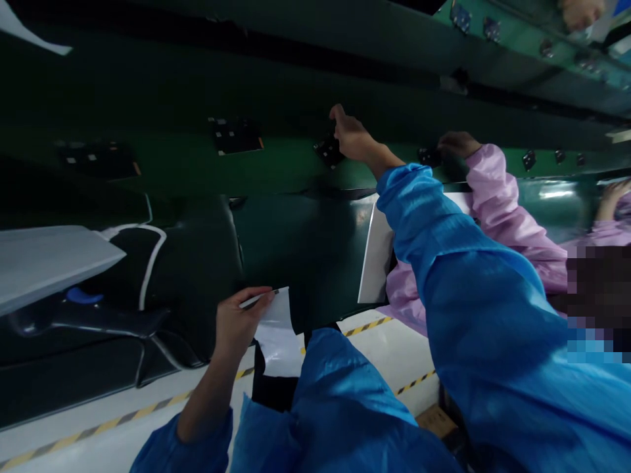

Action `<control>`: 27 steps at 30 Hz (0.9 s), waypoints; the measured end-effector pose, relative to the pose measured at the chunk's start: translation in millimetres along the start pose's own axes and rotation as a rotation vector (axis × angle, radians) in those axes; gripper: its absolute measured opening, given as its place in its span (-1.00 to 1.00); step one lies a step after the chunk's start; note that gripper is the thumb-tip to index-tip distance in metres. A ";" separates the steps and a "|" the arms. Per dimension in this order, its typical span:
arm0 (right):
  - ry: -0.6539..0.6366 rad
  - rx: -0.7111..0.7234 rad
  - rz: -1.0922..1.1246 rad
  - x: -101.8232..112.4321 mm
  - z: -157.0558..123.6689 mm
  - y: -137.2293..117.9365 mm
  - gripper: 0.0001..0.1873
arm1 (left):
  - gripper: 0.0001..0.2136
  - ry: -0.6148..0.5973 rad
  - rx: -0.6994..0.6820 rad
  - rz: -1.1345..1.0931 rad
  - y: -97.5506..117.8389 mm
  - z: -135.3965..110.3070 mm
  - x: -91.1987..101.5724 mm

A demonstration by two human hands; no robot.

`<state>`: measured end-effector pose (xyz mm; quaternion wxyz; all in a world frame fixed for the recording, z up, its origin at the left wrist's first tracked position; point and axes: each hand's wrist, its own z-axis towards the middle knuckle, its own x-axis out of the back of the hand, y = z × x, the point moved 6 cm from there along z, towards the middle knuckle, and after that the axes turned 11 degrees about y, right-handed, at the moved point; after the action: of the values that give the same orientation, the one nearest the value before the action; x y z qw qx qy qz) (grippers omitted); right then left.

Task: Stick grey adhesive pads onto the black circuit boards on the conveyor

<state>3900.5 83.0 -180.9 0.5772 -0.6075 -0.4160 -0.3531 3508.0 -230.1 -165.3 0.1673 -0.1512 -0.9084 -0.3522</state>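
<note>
My left hand (241, 322) pinches a white sheet (280, 338) by its upper edge, with the fingers closed. The sheet hangs down in front of my lap, below the bench edge; a small dark mark shows near its top. Stretched out over the green conveyor belt (286, 164), my right hand (353, 136) has its fingers drawn together at a black circuit board (327, 151). It covers part of the board's right side. What those fingertips hold, if anything, is hidden. Another black circuit board (237, 136) lies to the left on the belt, and a darker one (101, 159) farther left.
A handheld scanner (108, 320) with a white cable (154, 263) rests at left under a pale panel (54, 263). To the right, a co-worker's pink sleeve (497, 190) reaches to another board (428, 156). A white sheet (377, 253) stands between us.
</note>
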 end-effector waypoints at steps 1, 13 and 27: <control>0.006 -0.005 -0.006 0.7 -0.5 2.0 -0.40 | -0.62 -0.001 0.004 -0.003 0.1 -0.2 -0.4; 0.002 -0.041 -0.068 4.3 -6.0 21.3 -0.40 | -0.63 -0.011 -0.023 0.012 2.6 4.5 -8.1; 0.292 -0.209 0.127 34.9 7.0 -17.8 -0.53 | -0.71 -0.051 0.048 -0.015 26.9 -7.6 -11.7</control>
<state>3898.0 93.2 -142.4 0.5864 -0.6315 -0.2495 -0.4417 3530.5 -218.1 -149.0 0.1452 -0.1492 -0.9216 -0.3275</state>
